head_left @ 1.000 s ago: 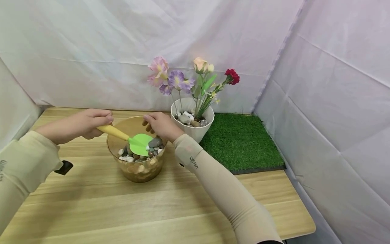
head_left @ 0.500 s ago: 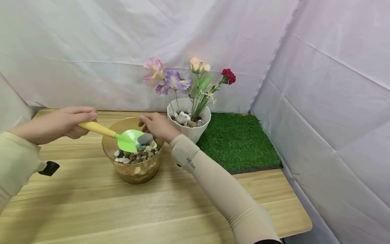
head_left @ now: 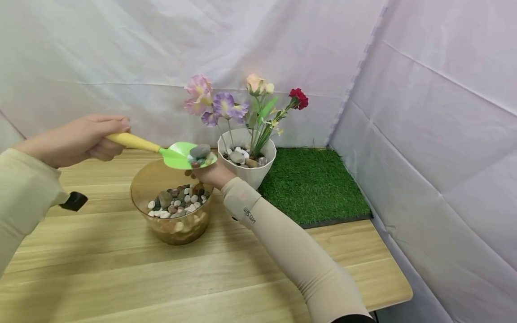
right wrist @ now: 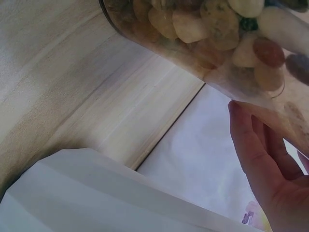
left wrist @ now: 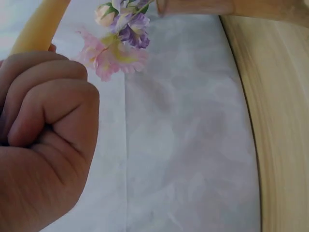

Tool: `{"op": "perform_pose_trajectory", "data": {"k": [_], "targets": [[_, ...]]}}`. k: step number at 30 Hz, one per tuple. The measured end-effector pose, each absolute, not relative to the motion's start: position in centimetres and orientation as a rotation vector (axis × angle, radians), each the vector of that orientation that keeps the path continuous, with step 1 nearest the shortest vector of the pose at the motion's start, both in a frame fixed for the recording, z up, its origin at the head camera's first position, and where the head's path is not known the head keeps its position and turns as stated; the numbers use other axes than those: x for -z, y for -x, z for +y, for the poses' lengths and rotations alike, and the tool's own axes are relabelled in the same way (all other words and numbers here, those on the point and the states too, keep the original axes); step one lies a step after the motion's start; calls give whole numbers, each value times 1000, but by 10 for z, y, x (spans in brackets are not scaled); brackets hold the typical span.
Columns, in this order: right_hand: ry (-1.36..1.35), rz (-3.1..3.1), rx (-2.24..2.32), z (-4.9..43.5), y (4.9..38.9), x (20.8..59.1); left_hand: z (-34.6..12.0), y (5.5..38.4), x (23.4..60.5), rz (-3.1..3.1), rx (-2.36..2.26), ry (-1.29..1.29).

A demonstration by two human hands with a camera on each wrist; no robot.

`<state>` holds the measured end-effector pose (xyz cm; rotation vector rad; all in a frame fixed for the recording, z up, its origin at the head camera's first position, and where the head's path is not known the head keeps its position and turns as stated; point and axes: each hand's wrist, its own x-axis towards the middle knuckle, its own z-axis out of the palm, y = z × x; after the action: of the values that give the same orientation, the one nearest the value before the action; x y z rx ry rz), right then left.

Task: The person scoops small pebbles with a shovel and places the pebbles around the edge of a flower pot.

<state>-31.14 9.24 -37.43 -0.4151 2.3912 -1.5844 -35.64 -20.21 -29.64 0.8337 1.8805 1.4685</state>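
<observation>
In the head view my left hand grips the yellow handle of a green-bladed trowel. A large grey stone and several small coloured pebbles lie on the blade, which is raised above an amber see-through bowl. Pebbles also fill the bowl's lower part. My right hand holds the bowl at its far right side, partly covered by the blade. The right wrist view shows its fingers against the bowl's outer wall. Curled fingers around the handle fill the left wrist view's left side.
Just right of the bowl stands a white faceted pot with stones and tall artificial flowers. An artificial grass mat lies right of the pot on the wooden table. White cloth walls rise behind and at the right.
My left hand has drawn the trowel out of the pebbles and lifted it above the bowl's rim, with stones on its blade. My right hand stays at the bowl.
</observation>
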Motion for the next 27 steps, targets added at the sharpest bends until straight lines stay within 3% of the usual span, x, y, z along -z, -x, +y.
{"op": "perform_pose_trajectory", "data": {"k": [6,16,27], "targets": [[236,2407,1586,85,312,375,-163,365,282,2082,-1436,-647],[343,2571,1295,86,316,375,-97,375,270,2370,-1317,-540],[363,2606,1280,89,314,373,-43,352,261,2880,-853,-878]]}}
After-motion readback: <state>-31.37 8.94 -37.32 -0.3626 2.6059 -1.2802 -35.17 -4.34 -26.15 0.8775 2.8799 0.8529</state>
